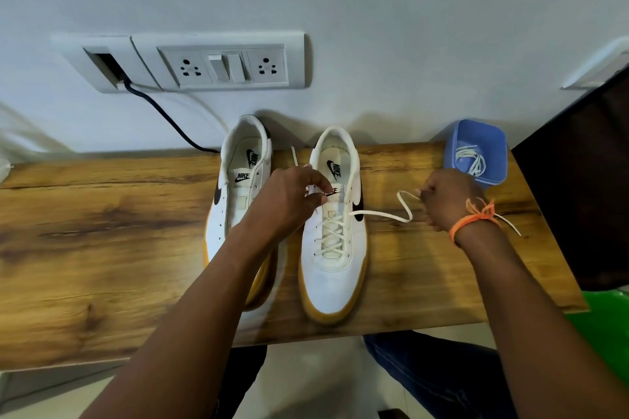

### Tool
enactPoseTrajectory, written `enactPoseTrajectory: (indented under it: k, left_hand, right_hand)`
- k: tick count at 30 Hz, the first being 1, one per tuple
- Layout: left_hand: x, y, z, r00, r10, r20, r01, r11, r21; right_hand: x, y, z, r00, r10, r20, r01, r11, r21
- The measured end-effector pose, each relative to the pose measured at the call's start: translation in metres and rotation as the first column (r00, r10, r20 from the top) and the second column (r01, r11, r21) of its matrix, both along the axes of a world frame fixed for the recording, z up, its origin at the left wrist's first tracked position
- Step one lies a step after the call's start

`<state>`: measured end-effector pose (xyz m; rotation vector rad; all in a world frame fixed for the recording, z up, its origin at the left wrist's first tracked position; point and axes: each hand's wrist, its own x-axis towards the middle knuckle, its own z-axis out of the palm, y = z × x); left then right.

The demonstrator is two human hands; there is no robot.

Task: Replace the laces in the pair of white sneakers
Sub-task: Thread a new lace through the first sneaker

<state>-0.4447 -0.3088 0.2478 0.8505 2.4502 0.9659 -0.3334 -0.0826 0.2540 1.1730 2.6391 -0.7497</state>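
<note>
Sneaker on the right pointed its toe at you, your left hand pinching its tongue and your right hand holding the lace out sideways.

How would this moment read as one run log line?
left hand: pinches lace at tongue | right hand: pulls lace sideways | right sneaker: partly laced | left sneaker: unlaced

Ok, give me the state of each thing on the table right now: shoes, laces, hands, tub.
Right sneaker: partly laced.
Left sneaker: eyelets bare.
Lace: pulled out sideways.
Left hand: pinching at the right sneaker's tongue.
Right hand: gripping the lace.
Blue tub: open, laces inside.
</note>
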Motion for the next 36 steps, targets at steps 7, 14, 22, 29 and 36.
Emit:
enactPoseTrajectory:
  k: [7,14,22,29,36]
  left_hand:
    - [0.001,0.001,0.002,0.998,0.012,0.056,-0.012,1.000,0.008]
    - [0.002,0.000,0.004,0.978,0.089,0.188,-0.061,0.986,-0.154]
    - [0.002,-0.004,0.014,0.970,0.050,0.238,0.025,0.953,-0.303]
    - [-0.012,-0.017,0.031,0.947,-0.001,0.320,0.059,0.983,-0.171]
    - [-0.004,-0.004,0.039,0.887,-0.063,0.458,-0.123,0.923,0.365]
  right_hand:
    - [-0.006,-0.036,0.005,0.981,0.115,-0.158,-0.159,0.941,-0.298]
    - [-0.009,-0.055,-0.004,0.943,0.302,-0.138,-0.331,0.878,-0.346]
    - [-0.008,-0.049,-0.010,0.939,0.311,-0.149,-0.341,0.901,-0.269]
    - [-0.010,-0.049,-0.006,0.932,0.255,-0.257,-0.320,0.912,-0.256]
    - [-0.017,-0.081,0.023,0.882,0.014,-0.470,-0.412,0.505,-0.758]
